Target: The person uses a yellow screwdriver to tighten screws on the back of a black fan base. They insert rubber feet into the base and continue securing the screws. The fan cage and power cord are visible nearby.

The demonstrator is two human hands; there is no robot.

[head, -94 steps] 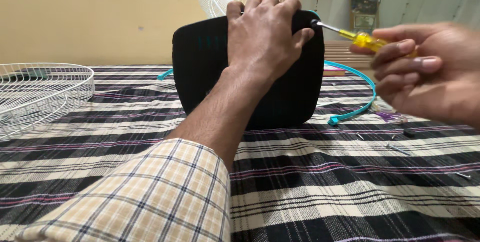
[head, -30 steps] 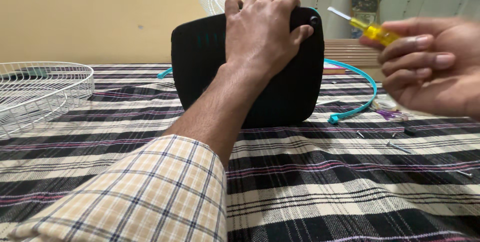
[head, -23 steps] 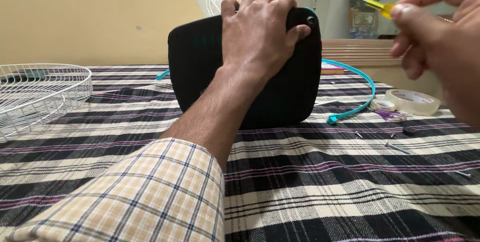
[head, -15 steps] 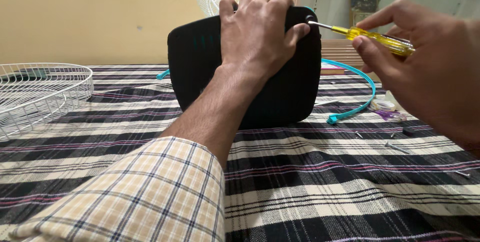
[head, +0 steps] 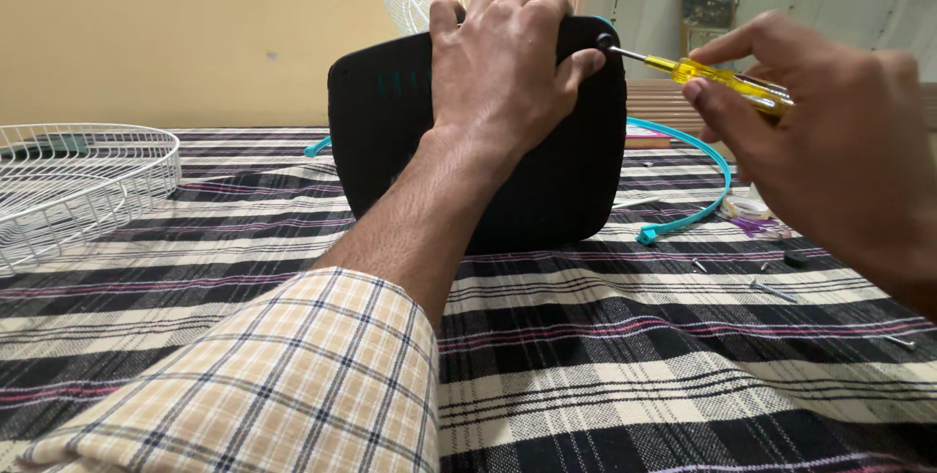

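here, left hand (head: 503, 68) gripping black housing (head: 576, 175), screwdriver (head: 717, 78) — right hand (head: 830, 141)

Housing (head: 547, 180) upright mid-cloth (head: 634, 375); wire guard (head: 68, 180) left; ring (head: 698, 170), screws (head: 771, 287) right.

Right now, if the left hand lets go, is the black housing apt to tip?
Probably: the black housing stands on edge on soft cloth. The left hand grips its top while the screwdriver presses sideways near the top, which likely favours tipping.
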